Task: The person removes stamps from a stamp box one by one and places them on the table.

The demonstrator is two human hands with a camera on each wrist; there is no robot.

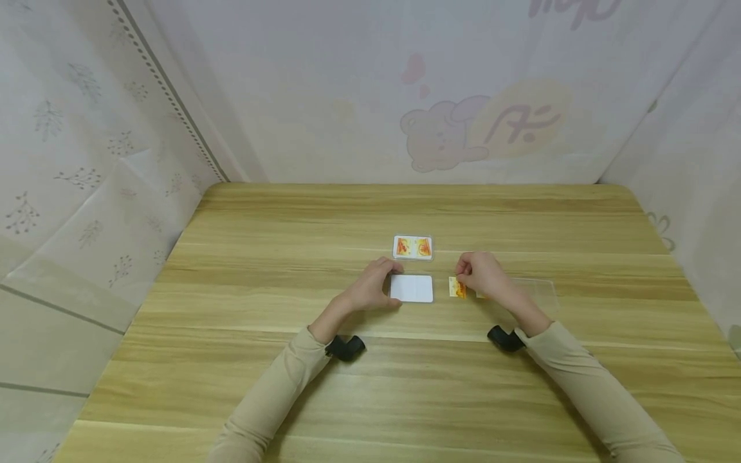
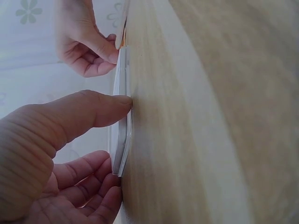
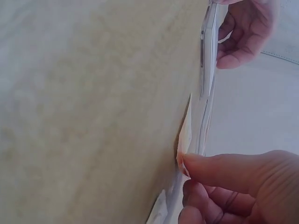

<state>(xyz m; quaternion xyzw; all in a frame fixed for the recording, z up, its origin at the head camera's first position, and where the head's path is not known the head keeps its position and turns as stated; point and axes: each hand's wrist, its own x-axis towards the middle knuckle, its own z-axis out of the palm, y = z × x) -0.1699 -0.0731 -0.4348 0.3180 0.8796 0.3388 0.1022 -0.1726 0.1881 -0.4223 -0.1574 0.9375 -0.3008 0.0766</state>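
A person's hands handle an orange-and-yellow paper piece (image 1: 454, 287) and a white rectangular case (image 1: 411, 289) on a wooden table (image 1: 405, 392).
At the frame's centre, the left hand (image 1: 373, 284) grips the case by its edges; right of centre, the right hand (image 1: 485, 273) pinches the paper piece. Just above lies an orange-printed case (image 1: 413, 247).

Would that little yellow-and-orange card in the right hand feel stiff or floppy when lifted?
The little card looks paper-thin in the right wrist view, so it is probably very light. It seems to bend where the right hand pinches it, so it may flex rather than stay rigid.
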